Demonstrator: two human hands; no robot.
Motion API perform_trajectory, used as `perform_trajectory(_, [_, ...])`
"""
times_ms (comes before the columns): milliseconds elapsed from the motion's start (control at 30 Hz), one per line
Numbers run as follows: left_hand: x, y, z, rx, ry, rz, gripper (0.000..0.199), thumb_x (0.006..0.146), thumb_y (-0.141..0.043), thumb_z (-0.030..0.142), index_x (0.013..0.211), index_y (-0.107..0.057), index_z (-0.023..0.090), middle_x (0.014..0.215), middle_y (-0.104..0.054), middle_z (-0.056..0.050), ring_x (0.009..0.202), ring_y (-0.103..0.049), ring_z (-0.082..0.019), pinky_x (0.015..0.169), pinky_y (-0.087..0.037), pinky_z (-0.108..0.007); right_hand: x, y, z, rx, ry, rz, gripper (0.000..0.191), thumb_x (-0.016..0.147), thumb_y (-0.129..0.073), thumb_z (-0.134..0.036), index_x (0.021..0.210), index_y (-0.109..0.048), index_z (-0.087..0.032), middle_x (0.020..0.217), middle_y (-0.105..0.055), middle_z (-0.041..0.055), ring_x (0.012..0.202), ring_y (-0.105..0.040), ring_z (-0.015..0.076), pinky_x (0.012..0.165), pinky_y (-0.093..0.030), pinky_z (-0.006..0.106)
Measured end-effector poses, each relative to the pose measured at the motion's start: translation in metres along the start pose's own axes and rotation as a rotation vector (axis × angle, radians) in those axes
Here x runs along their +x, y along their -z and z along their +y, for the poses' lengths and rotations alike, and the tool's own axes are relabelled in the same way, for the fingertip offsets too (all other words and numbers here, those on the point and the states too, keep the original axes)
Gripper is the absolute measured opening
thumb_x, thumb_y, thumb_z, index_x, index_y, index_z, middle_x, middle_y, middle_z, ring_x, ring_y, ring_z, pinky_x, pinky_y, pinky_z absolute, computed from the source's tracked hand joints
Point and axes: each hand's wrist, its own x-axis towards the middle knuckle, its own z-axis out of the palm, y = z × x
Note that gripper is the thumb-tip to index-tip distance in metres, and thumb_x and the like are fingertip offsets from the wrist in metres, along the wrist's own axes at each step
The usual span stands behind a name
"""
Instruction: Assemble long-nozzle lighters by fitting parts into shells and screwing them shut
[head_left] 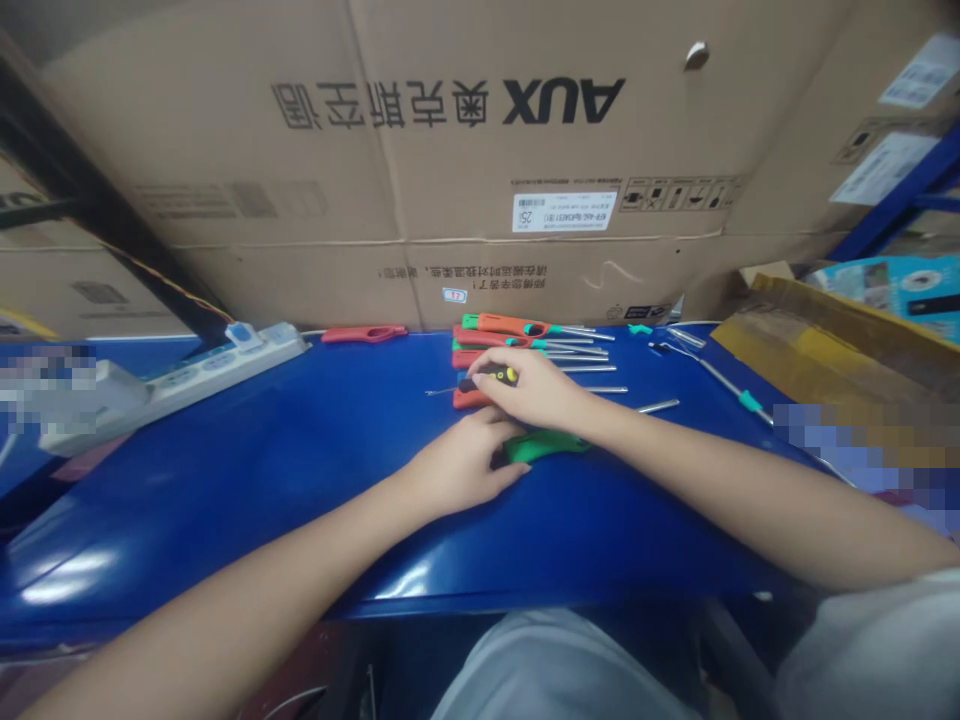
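Observation:
My left hand [466, 462] is closed round one end of a green long-nosed lighter [544, 444] low over the table. Its body shows to the right of my fingers, partly covered by my right forearm. In my right hand [529, 380] is a screwdriver [501, 375] with a black and yellow handle, its thin shaft pointing left. Just beyond my hands lies a row of long-nosed lighters, among them an orange one [499, 324] and a red one [480, 338], with metal tubes to the right. My right hand hides part of the row.
A red lighter body [364, 334] lies apart at the back of the blue table [300, 480]. At left is a white power strip [180, 385]. Loose metal tubes [686, 338] and a thin rod [712, 378] with green pieces are at right, beside an open carton [817, 370]. Large cardboard [450, 200] stands behind.

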Motion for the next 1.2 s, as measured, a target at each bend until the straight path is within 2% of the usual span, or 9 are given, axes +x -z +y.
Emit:
perform_trajectory(133, [-0.001,-0.001,0.001,-0.006,-0.02,0.018,0.036,0.086,-0.073,0.022,0.122,-0.069,0.017,0.121,-0.067,-0.014,0.105,-0.068,-0.028,0.094,-0.058,-0.042,0.002,-0.008,0.005,-0.035,0.035,-0.007,0.016,0.084,-0.059,-0.018,0.092,-0.072,-0.017,0.09,-0.076,0.0038,0.08,-0.068,0.0171,0.077,-0.051,0.031])
perform_trajectory(300, [-0.002,-0.001,0.003,-0.016,-0.023,0.011,0.037,0.088,-0.072,0.023,0.124,-0.068,0.017,0.129,-0.065,-0.015,0.114,-0.066,-0.03,0.102,-0.055,-0.044,0.004,-0.007,0.009,-0.088,0.082,0.008,0.016,0.085,-0.059,-0.019,0.093,-0.072,-0.018,0.099,-0.076,0.0056,0.088,-0.069,0.0188,0.082,-0.051,0.033])
perform_trajectory(467, [-0.002,0.0,0.003,0.001,0.007,-0.031,0.034,0.09,-0.069,0.026,0.121,-0.07,0.013,0.123,-0.066,-0.015,0.111,-0.066,-0.03,0.101,-0.055,-0.044,0.007,-0.005,0.004,-0.057,0.082,0.057,0.015,0.089,-0.058,-0.022,0.093,-0.071,-0.017,0.101,-0.077,0.0066,0.094,-0.07,0.0202,0.088,-0.052,0.035])
perform_trajectory(600, [-0.001,0.001,0.003,0.019,0.016,-0.04,0.031,0.091,-0.068,0.028,0.118,-0.071,0.013,0.118,-0.066,-0.015,0.108,-0.065,-0.029,0.099,-0.055,-0.043,0.007,-0.003,-0.003,-0.006,0.06,0.074,0.014,0.088,-0.058,-0.024,0.092,-0.071,-0.018,0.1,-0.077,0.0057,0.089,-0.07,0.0192,0.085,-0.053,0.034])
perform_trajectory(700, [-0.001,0.001,0.004,0.027,0.041,-0.048,0.029,0.09,-0.069,0.029,0.113,-0.072,0.012,0.109,-0.065,-0.013,0.099,-0.066,-0.027,0.093,-0.057,-0.041,0.002,0.002,-0.007,0.119,0.025,0.14,0.013,0.087,-0.062,-0.026,0.089,-0.071,-0.017,0.097,-0.077,0.0052,0.087,-0.069,0.0183,0.081,-0.054,0.033])
perform_trajectory(767, [-0.001,0.0,0.004,0.02,0.045,-0.046,0.029,0.09,-0.069,0.03,0.112,-0.073,0.011,0.105,-0.064,-0.012,0.093,-0.066,-0.025,0.09,-0.057,-0.04,-0.002,0.008,-0.008,0.247,-0.042,0.21,0.014,0.085,-0.065,-0.029,0.086,-0.072,-0.017,0.083,-0.074,0.0033,0.075,-0.066,0.0156,0.07,-0.053,0.029])
perform_trajectory(900, [0.0,-0.005,0.0,-0.013,-0.012,-0.021,0.036,0.091,-0.071,0.034,0.12,-0.071,0.013,0.104,-0.063,-0.01,0.092,-0.065,-0.023,0.088,-0.056,-0.036,-0.015,0.027,-0.005,0.639,-0.292,0.397,0.022,0.079,-0.072,-0.037,0.073,-0.066,-0.017,0.05,-0.05,-0.0054,0.042,-0.041,0.0082,0.04,-0.031,0.023])
perform_trajectory(1033, [0.002,-0.013,-0.005,-0.104,-0.063,0.001,0.042,0.089,-0.073,0.043,0.122,-0.071,0.017,0.105,-0.065,-0.008,0.094,-0.065,-0.021,0.087,-0.055,-0.032,-0.03,0.046,0.006,0.926,-0.395,0.495,0.036,0.07,-0.081,-0.039,0.065,-0.051,-0.02,0.051,-0.045,-0.0072,0.04,-0.037,0.0053,0.036,-0.027,0.02])
perform_trajectory(1200, [0.003,-0.018,-0.008,-0.18,-0.077,0.032,0.047,0.084,-0.079,0.045,0.122,-0.073,0.019,0.107,-0.067,-0.007,0.096,-0.065,-0.02,0.087,-0.053,-0.03,-0.043,0.058,0.023,1.012,-0.44,0.455,0.036,0.073,-0.078,-0.048,0.071,-0.056,-0.019,0.051,-0.043,-0.0077,0.039,-0.039,0.0058,0.035,-0.03,0.019])
